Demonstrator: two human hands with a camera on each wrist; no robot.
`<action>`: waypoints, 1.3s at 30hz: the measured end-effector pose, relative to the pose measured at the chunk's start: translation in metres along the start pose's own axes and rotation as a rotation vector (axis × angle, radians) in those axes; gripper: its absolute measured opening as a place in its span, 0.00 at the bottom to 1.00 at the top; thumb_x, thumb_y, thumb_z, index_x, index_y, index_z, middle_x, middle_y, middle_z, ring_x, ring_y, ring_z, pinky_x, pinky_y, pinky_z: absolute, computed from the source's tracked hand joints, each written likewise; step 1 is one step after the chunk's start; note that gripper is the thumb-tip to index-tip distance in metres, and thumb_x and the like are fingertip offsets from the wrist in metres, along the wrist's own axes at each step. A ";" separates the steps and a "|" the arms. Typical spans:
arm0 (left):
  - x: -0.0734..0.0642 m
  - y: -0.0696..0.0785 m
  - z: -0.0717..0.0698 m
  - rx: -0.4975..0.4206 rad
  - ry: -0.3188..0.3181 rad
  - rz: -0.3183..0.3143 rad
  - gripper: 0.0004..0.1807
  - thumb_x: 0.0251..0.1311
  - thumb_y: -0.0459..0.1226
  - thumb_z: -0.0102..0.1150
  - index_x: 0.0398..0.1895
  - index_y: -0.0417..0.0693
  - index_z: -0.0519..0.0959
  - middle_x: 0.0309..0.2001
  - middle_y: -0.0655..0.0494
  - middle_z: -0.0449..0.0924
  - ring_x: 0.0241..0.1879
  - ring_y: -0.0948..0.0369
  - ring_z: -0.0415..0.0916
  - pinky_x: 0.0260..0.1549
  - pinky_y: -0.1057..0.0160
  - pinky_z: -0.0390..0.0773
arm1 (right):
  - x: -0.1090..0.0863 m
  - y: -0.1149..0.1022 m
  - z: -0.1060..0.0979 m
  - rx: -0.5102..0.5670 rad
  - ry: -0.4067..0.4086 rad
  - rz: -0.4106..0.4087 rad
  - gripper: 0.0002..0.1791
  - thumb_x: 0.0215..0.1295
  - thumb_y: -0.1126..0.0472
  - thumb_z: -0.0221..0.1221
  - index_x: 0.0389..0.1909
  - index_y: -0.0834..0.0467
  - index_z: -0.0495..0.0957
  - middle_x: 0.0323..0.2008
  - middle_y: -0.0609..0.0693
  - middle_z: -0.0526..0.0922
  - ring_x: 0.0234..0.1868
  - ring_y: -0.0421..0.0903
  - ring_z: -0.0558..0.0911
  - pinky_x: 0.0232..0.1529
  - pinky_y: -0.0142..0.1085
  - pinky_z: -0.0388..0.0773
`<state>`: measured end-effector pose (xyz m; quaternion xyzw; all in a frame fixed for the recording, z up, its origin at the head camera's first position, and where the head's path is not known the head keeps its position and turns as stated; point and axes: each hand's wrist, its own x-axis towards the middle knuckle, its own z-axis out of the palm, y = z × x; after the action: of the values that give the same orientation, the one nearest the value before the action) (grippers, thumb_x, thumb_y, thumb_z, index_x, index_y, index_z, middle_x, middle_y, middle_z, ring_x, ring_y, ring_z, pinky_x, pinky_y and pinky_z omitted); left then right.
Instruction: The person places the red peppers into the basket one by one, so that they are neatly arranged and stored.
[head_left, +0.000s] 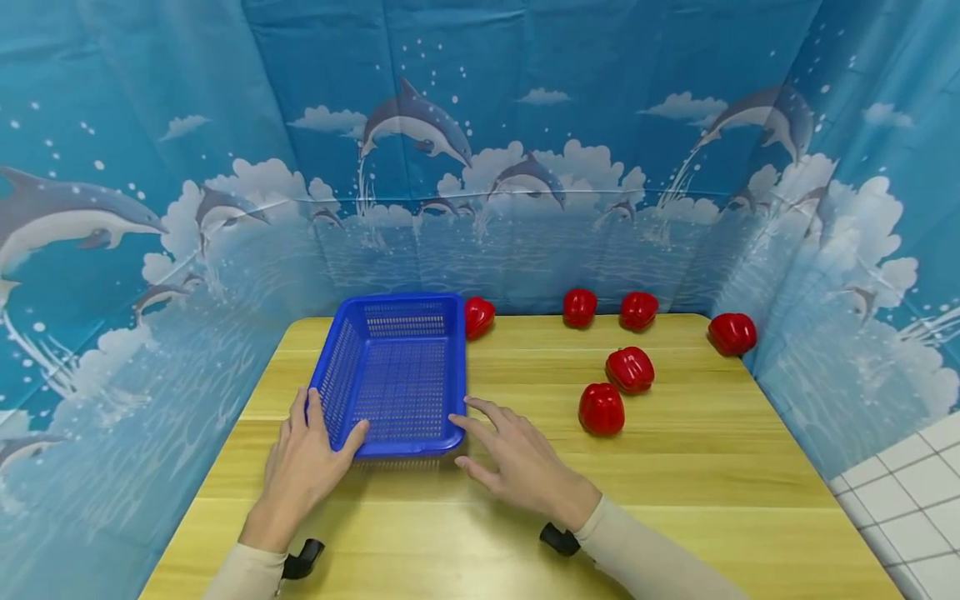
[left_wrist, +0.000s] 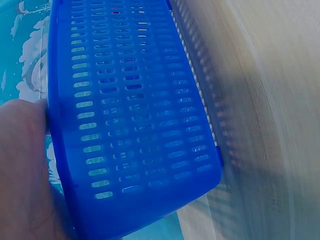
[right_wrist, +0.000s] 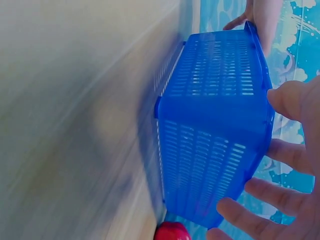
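Observation:
A blue plastic basket (head_left: 405,450) with slotted walls sits on the left part of the wooden table, and nothing shows inside it. My left hand (head_left: 303,462) holds its front left corner, with the thumb over the front rim and the fingers along the left rim. In the left wrist view, the thumb lies against the rim of the basket (left_wrist: 130,150). At the front right corner is my right hand (head_left: 517,462), fingers spread and fingertips at the rim. The right wrist view shows those loose fingers (right_wrist: 280,195) beside the basket wall (right_wrist: 215,107).
Several red bell peppers lie on the table (head_left: 675,467): one pepper (head_left: 478,317) beside the basket, a close pair with its front pepper (head_left: 602,409) nearer me, and another (head_left: 732,333) at the far right corner. A dolphin-print curtain (head_left: 465,233) hangs behind.

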<state>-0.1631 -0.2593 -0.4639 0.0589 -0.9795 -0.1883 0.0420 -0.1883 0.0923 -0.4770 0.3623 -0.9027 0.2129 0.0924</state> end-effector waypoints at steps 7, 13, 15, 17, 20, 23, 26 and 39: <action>0.003 -0.004 -0.005 -0.011 0.019 -0.004 0.69 0.81 0.76 0.52 0.94 0.27 0.44 0.95 0.25 0.39 0.83 0.17 0.62 0.69 0.19 0.78 | 0.009 0.007 -0.007 0.016 -0.035 -0.008 0.34 0.86 0.40 0.67 0.86 0.42 0.77 0.87 0.55 0.75 0.80 0.61 0.83 0.74 0.64 0.85; 0.011 -0.012 -0.007 -0.025 -0.029 -0.021 0.72 0.78 0.78 0.53 0.95 0.30 0.40 0.95 0.24 0.37 0.83 0.18 0.62 0.59 0.19 0.84 | 0.013 0.024 -0.014 0.003 -0.034 -0.012 0.35 0.85 0.42 0.69 0.87 0.44 0.76 0.85 0.56 0.76 0.77 0.60 0.85 0.72 0.63 0.87; 0.012 -0.014 -0.007 -0.030 -0.054 -0.031 0.73 0.77 0.80 0.52 0.97 0.35 0.35 0.95 0.26 0.37 0.83 0.18 0.64 0.57 0.20 0.85 | 0.016 0.034 -0.016 0.003 -0.015 0.002 0.35 0.85 0.43 0.70 0.86 0.46 0.76 0.85 0.56 0.77 0.75 0.60 0.87 0.71 0.62 0.88; 0.013 -0.016 -0.007 -0.027 -0.070 -0.035 0.75 0.75 0.82 0.51 0.98 0.39 0.32 0.96 0.27 0.38 0.81 0.19 0.67 0.54 0.21 0.86 | 0.022 0.047 -0.017 0.009 0.011 0.012 0.34 0.85 0.44 0.69 0.85 0.48 0.77 0.84 0.56 0.78 0.75 0.59 0.87 0.70 0.60 0.89; 0.014 -0.017 -0.007 -0.015 -0.076 -0.030 0.75 0.73 0.84 0.49 0.98 0.42 0.31 0.95 0.27 0.42 0.78 0.19 0.73 0.48 0.25 0.88 | 0.033 0.069 -0.018 0.022 0.057 0.042 0.32 0.86 0.46 0.69 0.84 0.50 0.78 0.82 0.57 0.79 0.75 0.59 0.87 0.68 0.59 0.90; 0.014 -0.017 -0.006 -0.008 -0.079 -0.027 0.75 0.73 0.85 0.49 0.99 0.43 0.33 0.94 0.27 0.46 0.75 0.20 0.76 0.47 0.27 0.88 | 0.047 0.092 -0.018 0.044 0.085 0.094 0.31 0.87 0.47 0.67 0.84 0.50 0.78 0.80 0.56 0.79 0.76 0.59 0.86 0.67 0.59 0.91; 0.013 -0.016 -0.004 -0.004 -0.087 -0.034 0.75 0.72 0.85 0.49 0.99 0.43 0.33 0.93 0.27 0.49 0.74 0.20 0.77 0.48 0.27 0.88 | 0.063 0.113 -0.016 0.087 0.094 0.157 0.31 0.87 0.49 0.68 0.84 0.50 0.77 0.80 0.57 0.79 0.78 0.60 0.84 0.70 0.62 0.89; 0.011 -0.015 -0.002 0.000 -0.078 -0.051 0.74 0.73 0.82 0.55 0.99 0.45 0.34 0.90 0.26 0.55 0.69 0.22 0.82 0.41 0.30 0.88 | 0.116 0.182 0.016 0.348 0.108 0.281 0.37 0.85 0.58 0.69 0.89 0.57 0.70 0.82 0.63 0.71 0.77 0.69 0.80 0.78 0.65 0.81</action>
<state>-0.1722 -0.2755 -0.4673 0.0762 -0.9785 -0.1914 -0.0009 -0.3986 0.1316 -0.5119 0.2319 -0.8877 0.3951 0.0461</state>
